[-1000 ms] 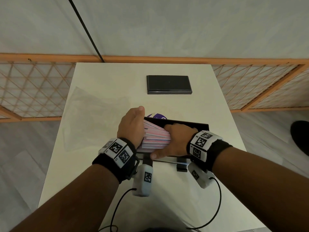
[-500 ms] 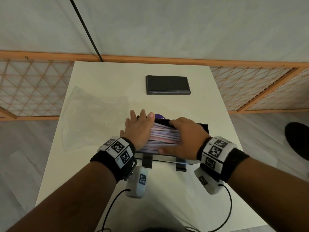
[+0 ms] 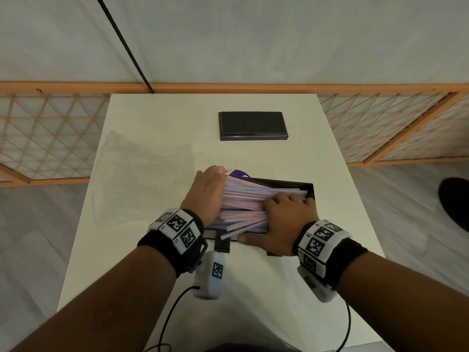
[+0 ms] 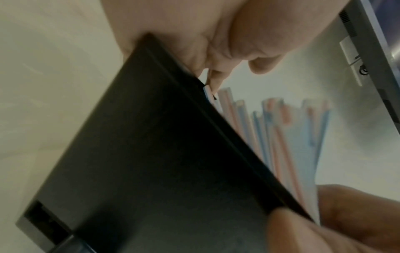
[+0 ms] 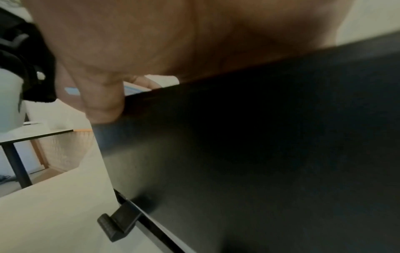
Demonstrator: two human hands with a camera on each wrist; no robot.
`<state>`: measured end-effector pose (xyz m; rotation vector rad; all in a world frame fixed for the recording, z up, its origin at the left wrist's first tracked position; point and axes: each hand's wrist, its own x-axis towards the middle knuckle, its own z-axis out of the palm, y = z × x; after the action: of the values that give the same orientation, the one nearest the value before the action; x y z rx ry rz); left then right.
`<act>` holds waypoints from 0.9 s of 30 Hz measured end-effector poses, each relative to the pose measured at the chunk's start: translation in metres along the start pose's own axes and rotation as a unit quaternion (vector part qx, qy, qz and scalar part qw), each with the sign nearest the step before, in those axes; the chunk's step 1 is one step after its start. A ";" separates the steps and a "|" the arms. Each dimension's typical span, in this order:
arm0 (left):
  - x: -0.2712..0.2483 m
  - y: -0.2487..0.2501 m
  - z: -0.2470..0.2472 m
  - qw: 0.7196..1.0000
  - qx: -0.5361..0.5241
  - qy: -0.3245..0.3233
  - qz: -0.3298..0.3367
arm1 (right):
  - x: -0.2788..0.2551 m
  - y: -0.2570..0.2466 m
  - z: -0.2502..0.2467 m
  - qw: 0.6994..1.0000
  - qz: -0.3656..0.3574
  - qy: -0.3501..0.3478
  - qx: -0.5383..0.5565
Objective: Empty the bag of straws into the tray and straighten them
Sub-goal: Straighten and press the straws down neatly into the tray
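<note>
A black tray (image 3: pixel 309 189) sits mid-table, heaped with pink and blue striped straws (image 3: pixel 248 199) lying left to right. My left hand (image 3: pixel 208 191) stands flat against their left ends, fingers straight. My right hand (image 3: pixel 284 219) lies over the pile's right part, fingers curled down onto the straws and thumb along the tray's near wall. A few straws near the front lie skewed, one poking out over the rim. The left wrist view shows the tray (image 4: pixel 151 162) from outside, with straws (image 4: pixel 281 137) fanned above its edge. In the right wrist view the thumb (image 5: pixel 101 102) presses on the tray wall (image 5: pixel 259 137).
An empty clear bag (image 3: pixel 142 174) lies flat on the left of the white table (image 3: pixel 279 288). A black rectangular lid (image 3: pixel 253 125) rests at the far middle. Something purple (image 3: pixel 239 172) peeks out behind the tray. Orange lattice fencing flanks the table.
My right hand has slid rightward along the straws and its fingers have curled, baring more of the pile. The left hand has stayed at the left ends.
</note>
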<state>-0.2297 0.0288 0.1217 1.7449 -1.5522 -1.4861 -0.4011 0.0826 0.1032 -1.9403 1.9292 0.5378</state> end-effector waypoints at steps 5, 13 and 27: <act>0.000 -0.005 0.002 0.999 -0.018 0.031 0.034 | 0.001 -0.012 -0.003 1.000 0.012 0.001 0.025; -0.003 -0.005 0.006 0.994 -0.064 0.049 0.067 | 0.002 -0.024 -0.002 0.998 0.023 -0.002 0.052; 0.002 -0.017 0.008 0.995 -0.055 0.066 0.055 | 0.006 -0.008 0.005 0.998 0.004 0.046 0.037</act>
<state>-0.2283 0.0350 0.1040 1.6331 -1.4472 -1.3495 -0.3935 0.0799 0.0962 -1.9444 1.9841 0.3794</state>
